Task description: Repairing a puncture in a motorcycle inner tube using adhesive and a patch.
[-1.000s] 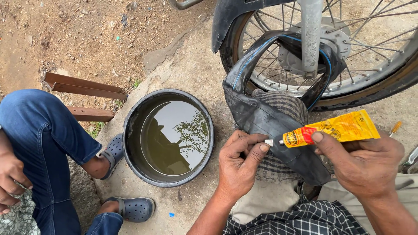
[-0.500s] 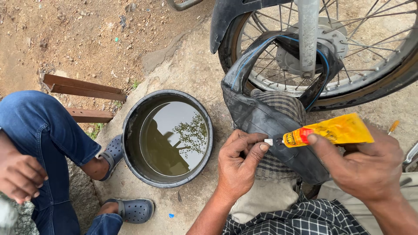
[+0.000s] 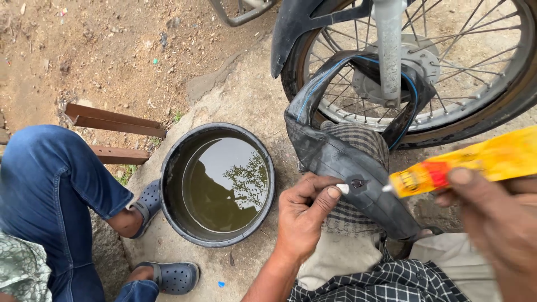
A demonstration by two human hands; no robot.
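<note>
- Head view: the person sits with a black inner tube draped over a knee, so the rubber lies taut and steady over the checked cloth beneath it.
- The left hand presses on the tube at about seven o'clock from the knee; its grip is pressed together, thumb tip pinning the rubber just beside a small marked spot, which keeps that patch flat and facing up.
- The right hand comes in from three o'clock, its grip pinching a yellow glue tube near the red band; the white nozzle points at the marked spot, very close to it, though I cannot tell whether it touches.
- Holding the glue tube almost level lets the tip reach the spot without the hand covering it.
- The rest of the inner tube loops up toward twelve o'clock, around the fork leg of a spoked wheel, so it stays hung on the machine while one section is worked.
- A black basin of murky water stands on the concrete at nine o'clock from the left hand, near but apart from the tube.
- Another person in blue jeans and grey clogs sits beyond the basin, at the far left.
- Two brown metal bars lie on the dirt at ten o'clock.
</note>
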